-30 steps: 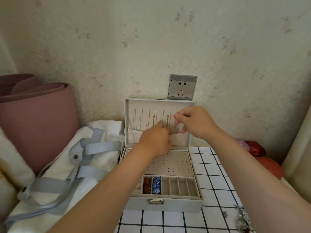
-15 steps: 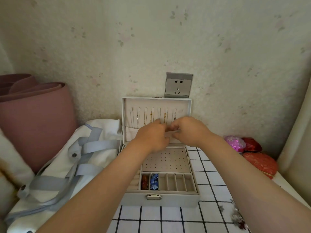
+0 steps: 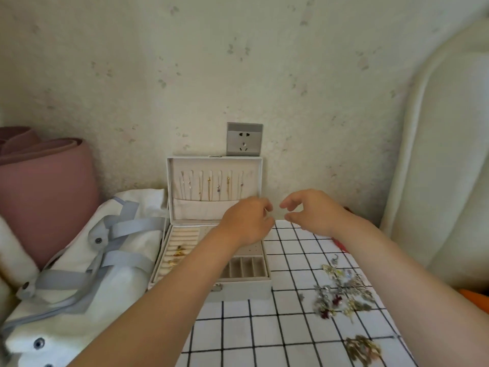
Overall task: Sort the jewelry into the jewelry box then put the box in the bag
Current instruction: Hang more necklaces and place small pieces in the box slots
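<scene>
The white jewelry box (image 3: 238, 291) stands open on the checked tablecloth, its lid upright against the wall with several necklaces (image 3: 209, 188) hanging inside. Small pieces lie in the ring rolls (image 3: 178, 251) at the box's left. My left hand (image 3: 247, 221) hovers over the box's right rear corner, fingers loosely curled, holding nothing I can see. My right hand (image 3: 308, 211) hangs just right of the box, fingers loosely curled and empty. A pile of loose jewelry (image 3: 341, 292) lies on the cloth to the right, with another piece (image 3: 362, 349) nearer me. The white bag (image 3: 79, 274) with grey straps lies left of the box.
A rolled pink mat (image 3: 45, 192) leans behind the bag at far left. A wall socket (image 3: 244, 140) sits just above the box lid. A cream padded headboard (image 3: 447, 168) rises at the right. Something red (image 3: 340, 243) peeks out under my right wrist.
Both hands have left the lid's necklace pocket and moved right and lower, apart from each other. The view has swung right, bringing the loose jewelry pile into sight.
</scene>
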A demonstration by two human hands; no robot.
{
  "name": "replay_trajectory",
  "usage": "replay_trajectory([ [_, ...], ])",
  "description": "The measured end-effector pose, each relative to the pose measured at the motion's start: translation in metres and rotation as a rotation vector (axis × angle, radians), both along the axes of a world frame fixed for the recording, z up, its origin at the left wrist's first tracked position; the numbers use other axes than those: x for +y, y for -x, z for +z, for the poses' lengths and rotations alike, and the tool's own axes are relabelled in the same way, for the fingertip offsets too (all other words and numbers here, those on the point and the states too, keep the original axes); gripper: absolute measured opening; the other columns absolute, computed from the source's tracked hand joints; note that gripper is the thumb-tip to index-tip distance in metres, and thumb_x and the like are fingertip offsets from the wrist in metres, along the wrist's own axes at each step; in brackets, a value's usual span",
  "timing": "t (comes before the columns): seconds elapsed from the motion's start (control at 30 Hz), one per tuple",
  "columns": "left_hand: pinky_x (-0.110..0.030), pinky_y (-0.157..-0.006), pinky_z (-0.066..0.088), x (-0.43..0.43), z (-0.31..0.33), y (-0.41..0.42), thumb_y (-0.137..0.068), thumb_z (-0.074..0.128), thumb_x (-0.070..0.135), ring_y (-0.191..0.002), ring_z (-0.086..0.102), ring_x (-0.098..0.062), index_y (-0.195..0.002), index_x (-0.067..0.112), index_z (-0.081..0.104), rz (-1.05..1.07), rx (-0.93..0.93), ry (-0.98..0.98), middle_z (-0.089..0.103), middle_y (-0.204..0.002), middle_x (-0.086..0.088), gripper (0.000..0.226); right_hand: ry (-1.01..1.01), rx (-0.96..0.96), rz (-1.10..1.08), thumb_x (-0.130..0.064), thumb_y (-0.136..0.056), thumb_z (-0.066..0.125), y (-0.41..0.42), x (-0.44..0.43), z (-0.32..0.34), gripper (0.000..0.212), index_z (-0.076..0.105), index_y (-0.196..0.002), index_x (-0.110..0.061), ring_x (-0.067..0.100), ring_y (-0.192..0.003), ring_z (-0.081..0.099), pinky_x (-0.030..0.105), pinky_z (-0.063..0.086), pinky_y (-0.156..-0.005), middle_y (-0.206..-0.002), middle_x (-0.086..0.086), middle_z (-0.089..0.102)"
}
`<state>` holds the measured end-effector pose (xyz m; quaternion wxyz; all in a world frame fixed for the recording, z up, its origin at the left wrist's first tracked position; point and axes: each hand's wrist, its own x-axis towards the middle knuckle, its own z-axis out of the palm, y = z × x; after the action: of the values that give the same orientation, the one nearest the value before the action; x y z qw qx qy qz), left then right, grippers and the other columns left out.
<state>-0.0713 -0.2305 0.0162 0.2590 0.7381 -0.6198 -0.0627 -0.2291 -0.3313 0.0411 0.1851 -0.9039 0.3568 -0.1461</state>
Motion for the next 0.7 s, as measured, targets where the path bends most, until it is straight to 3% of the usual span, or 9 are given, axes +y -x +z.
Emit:
replay_trajectory([
  [0.07,-0.036,-0.090,0.051,0.000,-0.006,0.024,-0.094,0.055,0.035,-0.102,0.058,-0.015,-0.125,0.024,0.059,-0.036,0.002,-0.004,0.061,-0.111,0.006,0.033,-0.018,0.012,-0.029,-0.027,-0.091,0.071,0.025,0.003,-0.007,0.026,0.069,-0.116,-0.029,0.005,-0.091,0.059,0.025,0.048,-0.085,-0.109,-0.009,0.065],
  [0.17,-0.035,-0.090,0.049,-0.001,-0.019,0.054,-0.094,0.055,0.034,-0.101,0.057,-0.015,-0.124,0.024,0.059,-0.096,0.015,-0.024,0.060,-0.110,0.006,0.031,-0.021,0.062,-0.056,-0.028,-0.090,0.071,0.064,0.008,-0.027,0.028,0.069,-0.118,-0.029,0.009,-0.106,0.060,0.028,0.050,-0.093,-0.110,-0.010,0.066],
  [0.4,-0.033,-0.092,0.048,-0.005,-0.064,0.106,-0.097,0.052,0.026,-0.103,0.057,-0.016,-0.124,0.020,0.062,-0.177,0.031,-0.106,0.061,-0.112,0.002,0.030,-0.149,0.039,-0.172,-0.025,-0.090,0.071,0.124,-0.006,-0.068,0.024,0.072,-0.114,-0.025,0.009,-0.103,0.065,0.021,0.050,-0.083,-0.110,-0.005,0.070],
  [0.57,-0.034,-0.096,0.047,-0.030,-0.078,0.125,-0.098,0.052,0.022,-0.111,0.056,-0.020,-0.130,0.021,0.061,-0.172,0.005,-0.130,0.060,-0.122,-0.003,0.033,-0.100,0.073,-0.162,-0.028,-0.094,0.066,0.130,-0.014,-0.085,0.023,0.072,-0.116,-0.028,0.012,-0.102,0.065,0.032,0.054,-0.091,-0.113,-0.005,0.071],
  [0.7,-0.038,-0.091,0.049,-0.050,-0.083,0.131,-0.097,0.054,0.021,-0.109,0.056,-0.023,-0.129,0.023,0.065,-0.159,-0.079,-0.147,0.061,-0.116,-0.006,0.033,-0.062,0.097,-0.115,-0.029,-0.095,0.063,0.125,-0.018,-0.094,0.020,0.073,-0.112,-0.031,0.016,-0.092,0.064,0.037,0.055,-0.082,-0.103,-0.005,0.072],
])
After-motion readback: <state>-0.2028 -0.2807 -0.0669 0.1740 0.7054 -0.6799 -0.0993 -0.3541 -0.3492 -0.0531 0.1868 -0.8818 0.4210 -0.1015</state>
